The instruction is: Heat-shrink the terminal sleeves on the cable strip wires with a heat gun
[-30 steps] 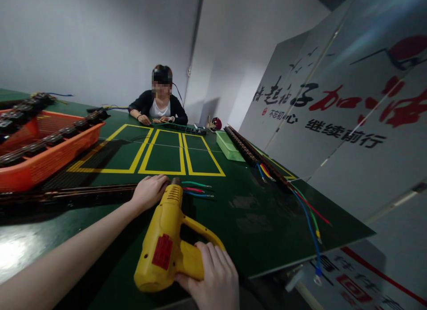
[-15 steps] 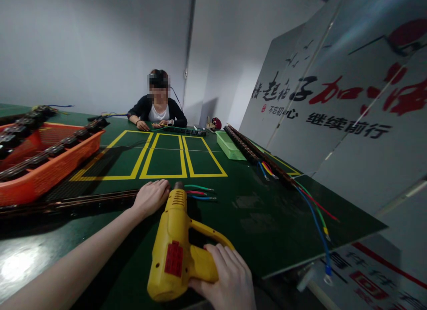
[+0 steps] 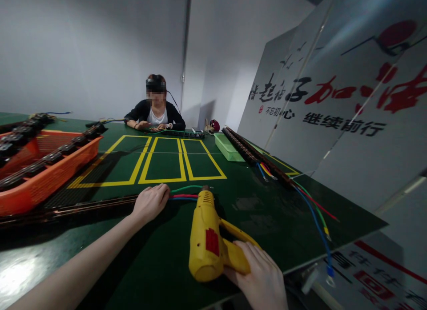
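Observation:
My right hand is wrapped round the handle of a yellow heat gun, its nozzle pointing away from me. The nozzle is over the ends of the wires, hiding part of them. A green wire and a red and a blue wire run from the right end of a long dark wiring bar. My left hand is closed over that end of the bar, where the wires come out. Its fingertips are partly hidden.
An orange basket with dark bars stands at the left. Yellow tape rectangles mark the green table. A green tray and long bars with hanging wires lie at the right. A co-worker sits across.
My right hand has moved the heat gun to the right, from beside my left hand to the wire ends. The left hand keeps its place on the bar.

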{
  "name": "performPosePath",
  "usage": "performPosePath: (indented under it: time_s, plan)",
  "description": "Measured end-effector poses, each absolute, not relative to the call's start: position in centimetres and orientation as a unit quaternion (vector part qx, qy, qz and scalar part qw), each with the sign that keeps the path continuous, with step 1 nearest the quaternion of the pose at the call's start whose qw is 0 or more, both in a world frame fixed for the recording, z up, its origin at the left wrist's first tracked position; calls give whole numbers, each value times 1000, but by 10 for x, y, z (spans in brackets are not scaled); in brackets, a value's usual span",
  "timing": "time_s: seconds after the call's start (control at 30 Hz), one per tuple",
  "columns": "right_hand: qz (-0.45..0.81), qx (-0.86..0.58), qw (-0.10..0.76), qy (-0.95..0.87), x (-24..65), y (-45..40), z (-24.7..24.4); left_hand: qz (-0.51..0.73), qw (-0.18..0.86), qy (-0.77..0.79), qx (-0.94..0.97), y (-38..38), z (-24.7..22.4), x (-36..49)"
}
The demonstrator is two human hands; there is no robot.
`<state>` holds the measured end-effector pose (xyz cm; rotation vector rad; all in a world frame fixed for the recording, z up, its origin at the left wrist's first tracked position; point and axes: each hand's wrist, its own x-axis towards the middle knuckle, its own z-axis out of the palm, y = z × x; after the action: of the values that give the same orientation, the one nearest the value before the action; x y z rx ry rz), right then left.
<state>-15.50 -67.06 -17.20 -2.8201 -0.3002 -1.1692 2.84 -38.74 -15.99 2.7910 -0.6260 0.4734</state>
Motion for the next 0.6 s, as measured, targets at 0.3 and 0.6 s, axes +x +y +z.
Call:
performPosePath:
  time_s: [0.3,0.6]
  plan:
    - [-403,-910,-1,-94,-155,-671,-171,159,138,-227,951,-388,-159,28]
    - [-419,-902,13,-103,-157,-634,-174,155,126,-186,962,-389,-158,29]
